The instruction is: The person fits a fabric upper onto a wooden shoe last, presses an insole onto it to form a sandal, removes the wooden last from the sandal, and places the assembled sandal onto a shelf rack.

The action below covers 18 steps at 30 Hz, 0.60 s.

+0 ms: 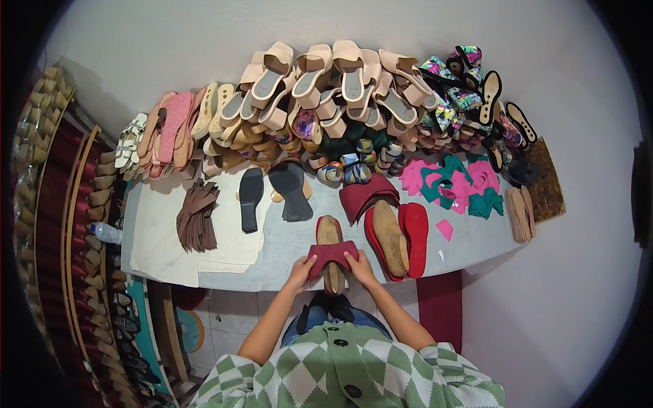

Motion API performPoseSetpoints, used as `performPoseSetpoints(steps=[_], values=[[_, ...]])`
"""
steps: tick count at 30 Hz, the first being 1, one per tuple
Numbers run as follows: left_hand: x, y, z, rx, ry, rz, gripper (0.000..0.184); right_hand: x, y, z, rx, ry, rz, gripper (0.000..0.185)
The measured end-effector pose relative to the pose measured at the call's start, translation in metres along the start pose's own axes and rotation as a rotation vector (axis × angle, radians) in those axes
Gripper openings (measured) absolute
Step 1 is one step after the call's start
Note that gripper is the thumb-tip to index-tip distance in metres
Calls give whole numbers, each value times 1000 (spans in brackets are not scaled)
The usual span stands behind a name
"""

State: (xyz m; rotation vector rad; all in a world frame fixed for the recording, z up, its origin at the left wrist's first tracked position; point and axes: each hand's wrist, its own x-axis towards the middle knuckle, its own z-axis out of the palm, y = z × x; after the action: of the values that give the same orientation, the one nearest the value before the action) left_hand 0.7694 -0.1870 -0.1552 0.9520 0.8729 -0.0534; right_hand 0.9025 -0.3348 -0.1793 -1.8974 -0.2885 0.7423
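Much of the pale wooden last [329, 228] in front of the person is hidden, because a dark red strap piece [332, 253] lies across its middle, leaving the two ends in sight. The grip of the left hand [300, 273] is clenched on one end of that strap piece and the grip of the right hand [361, 268] on the other, thumbs on top; the fingers beneath are covered, so whether they also touch the last is, in fairness, hard to say. The lower rows of the sandal pile [350, 78] are buried under the upper ones, and the shelves [76, 183] at the left are cut off by the dark rim of the lens (the shoe forms on them blur toward that edge). The last and strap piece are at the near edge of a light grey desk [286, 248], with off-white sheets [153, 238] over its left part. Just right of them lie red soles [417, 238], a second last [389, 231] resting on one, and more dark red pieces [364, 198] behind; brown strips [198, 216] are farther left, pink and green cutouts [454, 183] to the right. A plain pale wall [170, 47] rises behind the pile, and floor tiles [228, 340] show below the desk.
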Motion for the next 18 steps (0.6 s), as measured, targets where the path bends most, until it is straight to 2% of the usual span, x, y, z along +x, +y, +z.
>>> performPoseSetpoints(steps=[3,4,8,11,14,18], values=[[12,19,-14,129,56,189,35,13,-20,-22,-36,-85,-127,28],[17,25,-15,104,62,202,30,24,-11,-21,-26,-43,-224,24],[38,41,-18,219,107,308,25,50,-11,-23,-78,-30,-285,24],[52,40,-20,281,168,250,27,79,23,-13,-77,-45,-197,24],[73,19,-29,168,143,241,29,79,19,-10,64,-48,-158,28],[78,10,-25,83,202,221,26,72,1,-9,-28,-18,-108,33]])
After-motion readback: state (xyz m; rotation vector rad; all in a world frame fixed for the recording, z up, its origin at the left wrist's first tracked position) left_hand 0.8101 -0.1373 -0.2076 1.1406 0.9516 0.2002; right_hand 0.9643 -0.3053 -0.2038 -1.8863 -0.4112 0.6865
